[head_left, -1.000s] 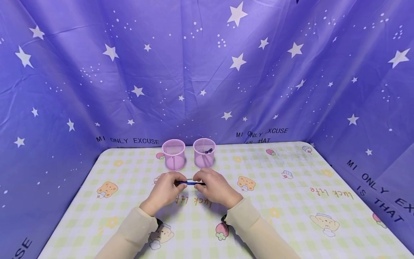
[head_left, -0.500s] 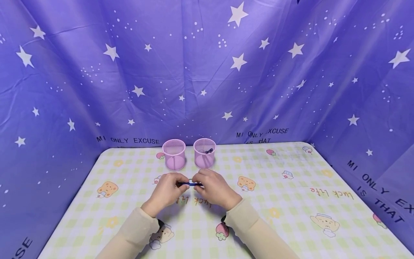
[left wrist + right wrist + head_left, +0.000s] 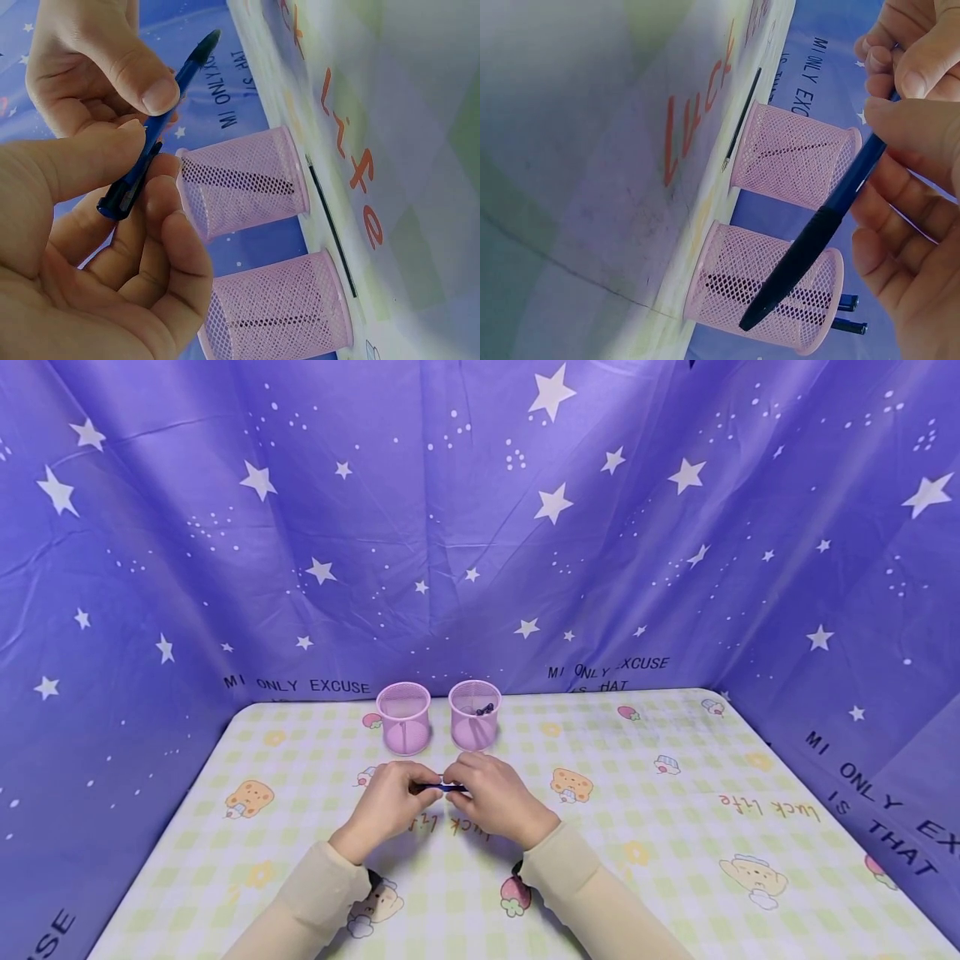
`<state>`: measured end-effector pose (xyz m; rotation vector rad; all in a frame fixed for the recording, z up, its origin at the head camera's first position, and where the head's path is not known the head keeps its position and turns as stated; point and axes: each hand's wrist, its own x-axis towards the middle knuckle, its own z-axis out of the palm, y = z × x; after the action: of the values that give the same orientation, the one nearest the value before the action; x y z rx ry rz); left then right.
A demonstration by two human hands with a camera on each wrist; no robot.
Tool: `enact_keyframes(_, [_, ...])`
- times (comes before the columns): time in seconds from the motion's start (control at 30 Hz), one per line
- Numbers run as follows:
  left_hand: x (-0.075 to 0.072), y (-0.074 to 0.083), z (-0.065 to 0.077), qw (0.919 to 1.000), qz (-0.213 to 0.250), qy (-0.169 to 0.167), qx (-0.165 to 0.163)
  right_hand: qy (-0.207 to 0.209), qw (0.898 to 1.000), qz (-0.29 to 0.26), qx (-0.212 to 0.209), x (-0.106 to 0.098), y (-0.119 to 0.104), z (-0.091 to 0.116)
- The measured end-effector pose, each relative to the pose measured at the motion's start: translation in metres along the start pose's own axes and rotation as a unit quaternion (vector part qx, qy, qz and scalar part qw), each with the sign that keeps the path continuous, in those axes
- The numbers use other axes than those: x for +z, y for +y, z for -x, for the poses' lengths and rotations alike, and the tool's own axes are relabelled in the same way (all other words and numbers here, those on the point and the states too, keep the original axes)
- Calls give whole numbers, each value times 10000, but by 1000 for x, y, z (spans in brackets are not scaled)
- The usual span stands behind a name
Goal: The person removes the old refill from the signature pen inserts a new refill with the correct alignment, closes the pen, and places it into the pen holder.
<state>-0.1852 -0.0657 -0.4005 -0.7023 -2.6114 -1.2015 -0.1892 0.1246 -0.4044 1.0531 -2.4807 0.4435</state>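
Observation:
Both hands grip one blue pen [image 3: 154, 124] with a dark grip section, held level over the table. My left hand [image 3: 390, 793] pinches the clip end, its other fingers curled below, as the left wrist view shows. Farther along the barrel, my right hand [image 3: 495, 793] pinches the pen between thumb and fingers. The dark grip and tip stick out past the right hand in the right wrist view. Beneath the hands, a thin dark pen refill [image 3: 332, 225] lies on the tablecloth in front of two pink mesh cups.
The right mesh cup [image 3: 705, 270] holds dark blue pens whose ends rise past its rim. Beside it stands the left mesh cup [image 3: 405, 739], with no pens showing. A purple starry curtain [image 3: 450, 527] encloses the checked tablecloth [image 3: 675, 827] at back and sides.
My hands have come slightly closer together along the pen, so less of the blue barrel shows between them. The cups have stayed put.

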Motion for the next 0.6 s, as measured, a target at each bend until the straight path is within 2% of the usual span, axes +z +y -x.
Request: enact_keyframes(0.6, [2, -2, -1, 9996, 248, -61, 126, 13, 10000, 38, -59, -1, -2, -1])
